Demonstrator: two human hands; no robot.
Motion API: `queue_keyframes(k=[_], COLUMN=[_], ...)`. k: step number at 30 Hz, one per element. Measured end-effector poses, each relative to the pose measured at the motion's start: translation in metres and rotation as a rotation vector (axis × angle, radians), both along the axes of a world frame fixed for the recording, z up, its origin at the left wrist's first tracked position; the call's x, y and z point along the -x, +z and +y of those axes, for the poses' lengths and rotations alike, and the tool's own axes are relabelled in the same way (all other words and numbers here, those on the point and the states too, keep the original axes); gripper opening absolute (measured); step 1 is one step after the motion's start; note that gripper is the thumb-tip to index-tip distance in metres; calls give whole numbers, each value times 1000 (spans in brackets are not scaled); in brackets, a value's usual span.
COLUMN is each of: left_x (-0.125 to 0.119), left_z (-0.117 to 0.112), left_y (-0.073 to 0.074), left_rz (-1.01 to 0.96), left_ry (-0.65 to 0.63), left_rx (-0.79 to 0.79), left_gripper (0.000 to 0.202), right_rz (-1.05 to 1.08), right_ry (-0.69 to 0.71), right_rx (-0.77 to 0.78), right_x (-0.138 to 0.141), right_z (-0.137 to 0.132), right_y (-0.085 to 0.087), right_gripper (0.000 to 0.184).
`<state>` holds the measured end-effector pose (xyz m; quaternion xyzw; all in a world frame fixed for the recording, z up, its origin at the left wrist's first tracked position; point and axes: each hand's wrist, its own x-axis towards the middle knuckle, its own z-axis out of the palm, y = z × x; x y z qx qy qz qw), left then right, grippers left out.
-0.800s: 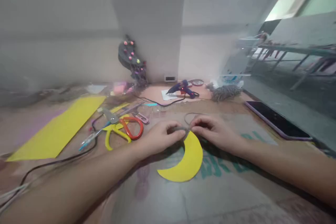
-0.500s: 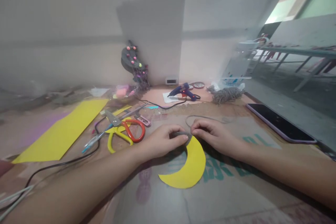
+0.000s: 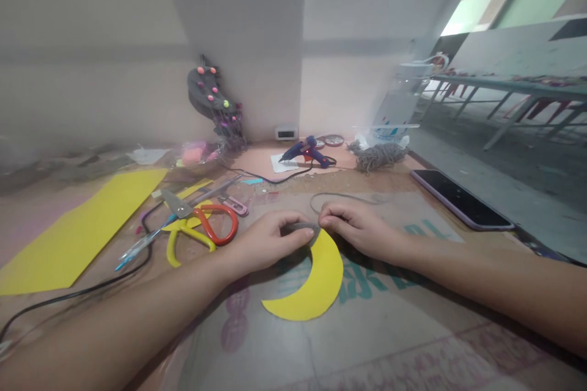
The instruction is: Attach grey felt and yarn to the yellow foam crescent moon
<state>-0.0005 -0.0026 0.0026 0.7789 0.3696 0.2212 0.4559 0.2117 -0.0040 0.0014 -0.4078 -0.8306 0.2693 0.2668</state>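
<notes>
Left hand: thumb over fingers, gripping upper end of yellow crescent at its grey-covered tip.
Right hand: fingers curled in, thumb and index pinched just beside that tip, apparently on grey strand; exact hold hidden by fingers.
Yellow crescent: on printed clear sheet, between the hands and running below them, lower point aimed left.
Just changed: view has swung, everything farther left in frame; right fingers look curled tighter; left grip and crescent pose about the same as half a second ago.
Meaning: small fingertip adjustment, by my judgement, little visible progress; grey only at upper end, remainder bare yellow.
Grey strand: slack loop behind right hand, trailing off right; link to yarn bundle can't be told.
Tools, left: scissors with one red and one yellow handle, lying near left forearm; pink cutter and pen close by.
Back: glue gun on white slip, red light showing.
Sides: yellow sheet far left; phone right, beyond right hand.
In the way: right fingers block the contact spot; yellow handle crowds left forearm, possible snag.
</notes>
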Motion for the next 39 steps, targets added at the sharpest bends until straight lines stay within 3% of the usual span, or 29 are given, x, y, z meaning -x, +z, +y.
queue_keyframes(k=[6,9,14,21,23,39], left_x=[-1,-1,0,1,1,2], left_z=[1,2,2,4,4,3], left_y=[-2,-3,-3,-8,-8,-7], left_rz=[-41,-75,-88,-96,-83,-73], left_ry=[12,55,97,126,133,73], left_rx=[38,27,2,-16,-24,5], left_gripper=[27,26,25,31,32,31], right_rz=[23,143,328,146,147,172], right_ry=[34,-27,-97,-31,-42,-100], right_rx=[-6,3,152,22,8,6], right_x=[-2,-2,-2,-1,-1,-1], right_z=[0,-2,-4,-3,-2,-1], right_y=[0,-1,-1,1,1,-1], right_gripper=[31,28,33,23,17,16])
